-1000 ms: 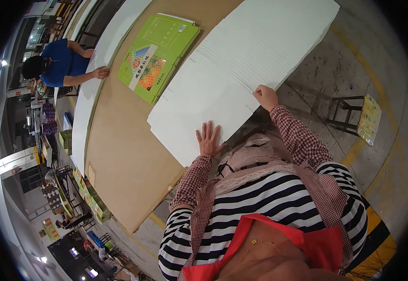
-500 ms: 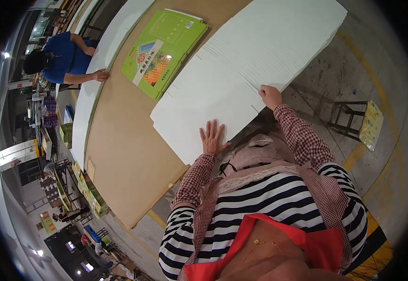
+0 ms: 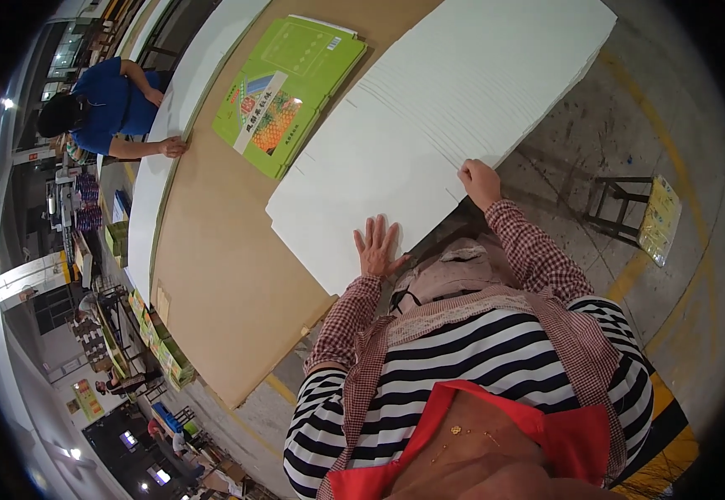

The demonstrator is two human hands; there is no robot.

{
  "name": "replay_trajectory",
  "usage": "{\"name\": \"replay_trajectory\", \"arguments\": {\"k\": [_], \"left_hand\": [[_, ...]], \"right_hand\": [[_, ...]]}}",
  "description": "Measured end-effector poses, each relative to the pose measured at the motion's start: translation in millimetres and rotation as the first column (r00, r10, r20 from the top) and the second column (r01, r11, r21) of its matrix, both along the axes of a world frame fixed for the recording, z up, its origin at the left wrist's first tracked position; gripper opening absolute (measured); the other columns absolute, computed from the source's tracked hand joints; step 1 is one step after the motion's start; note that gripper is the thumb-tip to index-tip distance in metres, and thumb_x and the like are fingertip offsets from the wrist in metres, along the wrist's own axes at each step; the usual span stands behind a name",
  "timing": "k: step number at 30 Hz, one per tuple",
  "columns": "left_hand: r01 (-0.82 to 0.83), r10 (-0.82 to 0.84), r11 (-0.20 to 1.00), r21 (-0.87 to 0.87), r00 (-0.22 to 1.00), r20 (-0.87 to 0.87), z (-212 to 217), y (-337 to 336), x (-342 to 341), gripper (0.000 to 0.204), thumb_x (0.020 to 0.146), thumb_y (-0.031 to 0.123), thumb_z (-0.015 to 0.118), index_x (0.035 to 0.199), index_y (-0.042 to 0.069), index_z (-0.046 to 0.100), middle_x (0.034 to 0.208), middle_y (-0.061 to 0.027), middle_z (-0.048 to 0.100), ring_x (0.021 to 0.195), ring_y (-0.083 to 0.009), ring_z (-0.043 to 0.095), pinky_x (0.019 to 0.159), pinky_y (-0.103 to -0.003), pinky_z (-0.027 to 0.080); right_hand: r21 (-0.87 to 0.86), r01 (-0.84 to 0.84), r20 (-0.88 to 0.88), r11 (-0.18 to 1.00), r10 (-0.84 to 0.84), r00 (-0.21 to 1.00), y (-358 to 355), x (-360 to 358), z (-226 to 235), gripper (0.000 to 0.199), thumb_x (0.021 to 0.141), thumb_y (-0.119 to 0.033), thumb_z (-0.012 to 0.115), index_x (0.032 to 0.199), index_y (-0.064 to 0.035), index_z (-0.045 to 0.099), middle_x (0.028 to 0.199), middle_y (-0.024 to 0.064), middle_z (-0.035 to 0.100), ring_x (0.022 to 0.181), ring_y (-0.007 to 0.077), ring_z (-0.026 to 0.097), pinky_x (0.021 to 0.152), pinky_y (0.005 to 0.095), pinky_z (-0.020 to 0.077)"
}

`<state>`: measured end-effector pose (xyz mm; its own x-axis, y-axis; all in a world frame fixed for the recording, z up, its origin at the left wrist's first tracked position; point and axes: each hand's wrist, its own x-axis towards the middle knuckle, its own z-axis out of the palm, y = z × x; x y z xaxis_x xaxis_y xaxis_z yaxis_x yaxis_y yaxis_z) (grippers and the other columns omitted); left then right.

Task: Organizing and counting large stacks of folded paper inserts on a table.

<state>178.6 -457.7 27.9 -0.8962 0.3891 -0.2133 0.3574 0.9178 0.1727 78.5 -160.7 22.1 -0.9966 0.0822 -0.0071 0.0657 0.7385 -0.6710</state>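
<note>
A fanned stack of large white cardboard sheets (image 3: pixel 354 179) lies in front of me, its staggered edges showing as thin lines across the middle. My left hand (image 3: pixel 374 248) rests flat on the near part of the top sheet, fingers spread. Over the stack's near right edge my right hand (image 3: pixel 480 184) is closed, thumb against the bent fingers. Whatever it may pinch there is too small or hidden to make out. Beyond the white sheets lie flat green printed cartons (image 3: pixel 312 62) with a pineapple picture, stacked on one another.
The brown board tabletop (image 3: pixel 221 275) extends left under the sheets. Across it a person in blue (image 3: pixel 117 104) touches another white sheet's edge (image 3: pixel 150 187). A stool (image 3: pixel 620 208) with a yellow-covered seat stands right. Stacked green boxes (image 3: pixel 162 350) and workbenches are farther left.
My right hand has shifted slightly toward me along the stack's edge. My left hand stays in place. The person across has moved a hand slightly along the far sheet's edge.
</note>
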Motion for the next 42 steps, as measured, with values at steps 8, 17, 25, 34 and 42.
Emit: {"name": "replay_trajectory", "arguments": {"k": [8, 17, 25, 34, 42], "left_hand": [[0.005, -0.006, 1.000, -0.020, 1.000, -0.026, -3, -1, 2, 0.083, 0.069, 0.068, 0.048, 0.135, 0.022, 0.029, 0.145, -0.0109, 0.012, 0.133, -0.0319, 0.007, 0.101, -0.060, 0.003], [-0.019, 0.031, 0.998, 0.059, 0.978, -0.208, 0, -11, -30, 0.085, 0.067, 0.054, 0.060, 0.135, 0.014, 0.028, 0.143, -0.0162, 0.014, 0.133, -0.0340, 0.009, 0.102, -0.058, 0.003], [-0.219, 0.219, 0.975, 0.042, 0.901, -0.375, -5, -28, -258, 0.065, 0.080, 0.035, 0.054, 0.134, 0.011, 0.027, 0.137, -0.0124, 0.030, 0.127, -0.0283, 0.027, 0.101, -0.048, 0.022], [-0.290, 0.346, 0.907, 0.307, 0.927, -0.145, -35, -70, -327, 0.033, 0.079, 0.031, 0.058, 0.101, 0.006, 0.061, 0.097, -0.0149, 0.058, 0.090, -0.0283, 0.055, 0.079, -0.036, 0.045], [-0.297, 0.341, 0.905, 0.304, 0.934, -0.103, -31, -73, -330, 0.027, 0.080, 0.024, 0.057, 0.098, 0.004, 0.063, 0.089, -0.0136, 0.060, 0.080, -0.0255, 0.059, 0.072, -0.035, 0.047]], "right_hand": [[-0.065, 0.006, 0.053, 0.998, -0.002, 0.999, -2, -4, -2, 0.010, 0.075, -0.015, 0.059, 0.074, -0.0048, 0.056, 0.076, 0.0094, 0.058, 0.069, 0.0272, 0.057, 0.058, 0.0366, 0.0452], [-0.464, 0.204, -0.168, 0.862, -0.312, 0.935, 11, 33, 9, 0.013, 0.081, -0.015, 0.058, 0.077, -0.0023, 0.056, 0.073, 0.0070, 0.055, 0.065, 0.0167, 0.055, 0.057, 0.0291, 0.0442], [-0.587, 0.809, 0.805, 0.029, -0.088, 0.587, 2, 77, -21, 0.059, 0.087, -0.049, 0.042, 0.121, -0.0014, 0.042, 0.108, 0.0122, 0.051, 0.087, 0.0195, 0.052, 0.075, 0.0338, 0.0447], [-0.629, 0.631, 0.661, -0.454, 0.114, 0.741, -36, 69, -9, 0.095, 0.078, -0.071, 0.029, 0.138, -0.0017, 0.001, 0.143, 0.0183, 0.006, 0.131, 0.0327, 0.011, 0.106, 0.0417, 0.0110], [-0.570, 0.499, 0.578, -0.653, 0.113, 0.808, -52, 46, 3, 0.087, 0.081, -0.069, 0.021, 0.135, -0.0017, 0.022, 0.138, 0.0107, 0.029, 0.128, 0.0258, 0.025, 0.106, 0.0361, 0.0167]]}}
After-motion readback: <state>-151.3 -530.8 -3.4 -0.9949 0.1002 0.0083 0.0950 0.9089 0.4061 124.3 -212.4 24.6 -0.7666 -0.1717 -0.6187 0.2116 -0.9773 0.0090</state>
